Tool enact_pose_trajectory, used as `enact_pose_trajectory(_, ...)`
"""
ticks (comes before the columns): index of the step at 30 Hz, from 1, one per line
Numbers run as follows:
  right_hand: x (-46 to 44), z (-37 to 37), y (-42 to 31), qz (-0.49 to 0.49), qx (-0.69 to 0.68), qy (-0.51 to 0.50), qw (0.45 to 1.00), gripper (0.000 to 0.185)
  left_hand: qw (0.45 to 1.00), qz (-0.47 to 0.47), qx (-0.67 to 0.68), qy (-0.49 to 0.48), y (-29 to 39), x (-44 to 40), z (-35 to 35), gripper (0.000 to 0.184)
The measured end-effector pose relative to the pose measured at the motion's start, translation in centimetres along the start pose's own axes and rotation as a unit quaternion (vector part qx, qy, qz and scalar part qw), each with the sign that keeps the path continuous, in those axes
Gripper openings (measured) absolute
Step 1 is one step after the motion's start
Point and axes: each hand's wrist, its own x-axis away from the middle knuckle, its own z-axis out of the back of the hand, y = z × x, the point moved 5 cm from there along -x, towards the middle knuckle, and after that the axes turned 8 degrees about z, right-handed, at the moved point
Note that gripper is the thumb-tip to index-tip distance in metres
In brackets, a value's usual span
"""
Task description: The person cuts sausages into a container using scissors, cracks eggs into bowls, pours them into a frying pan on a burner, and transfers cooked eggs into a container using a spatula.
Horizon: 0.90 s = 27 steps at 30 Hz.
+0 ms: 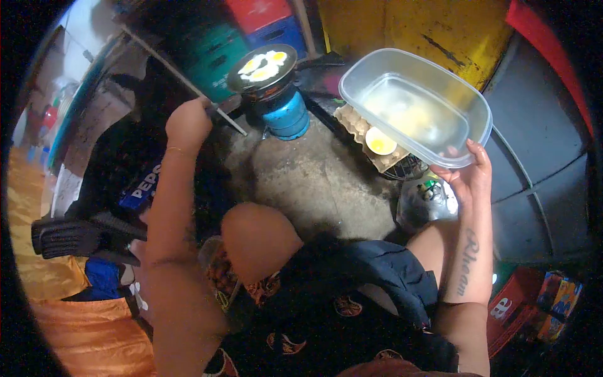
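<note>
My left hand (188,124) is closed around a long thin stick (166,66), which slants down to the floor near the stove. Close by, a dark frying pan (282,77) with several fried eggs (258,68) rests on a blue burner (286,116). My right hand (466,171) grips the near right corner of a clear plastic container (356,88), thumb on the rim. The container is tilted, with a pale cloudy patch showing at its bottom. Partly beneath it, a small white bowl (380,141) with yellow contents sits on an egg carton (352,122).
Green (220,63) and red (259,14) crates stand behind the stove. A clear plastic bag (427,204) lies near my right knee. A tub with brown contents (221,270) is beside my left knee. A red crate (512,308) stands at lower right.
</note>
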Motion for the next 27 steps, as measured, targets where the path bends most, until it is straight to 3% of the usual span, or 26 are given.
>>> enact_pose_trajectory(4,0.1,-0.2,-0.1,0.005,0.003,-0.004,1.0,0.043,0.998,0.031,0.043,0.032,-0.3,-0.2,-0.9,0.027)
enact_pose_trajectory(10,0.2,-0.2,0.1,-0.008,-0.008,-0.011,1.0,0.041,0.999,0.004,0.004,-0.035,-0.3,0.0,-0.1,0.026)
enact_pose_trajectory(16,0.2,-0.5,0.1,0.009,0.015,-0.001,1.0,0.039,0.998,0.047,0.038,0.036,0.1,-0.4,-1.3,0.028)
enact_pose_trajectory(27,0.0,0.4,-0.3,0.009,0.009,0.004,1.0,0.046,0.999,0.048,0.017,-0.003,-1.0,0.3,0.3,0.028)
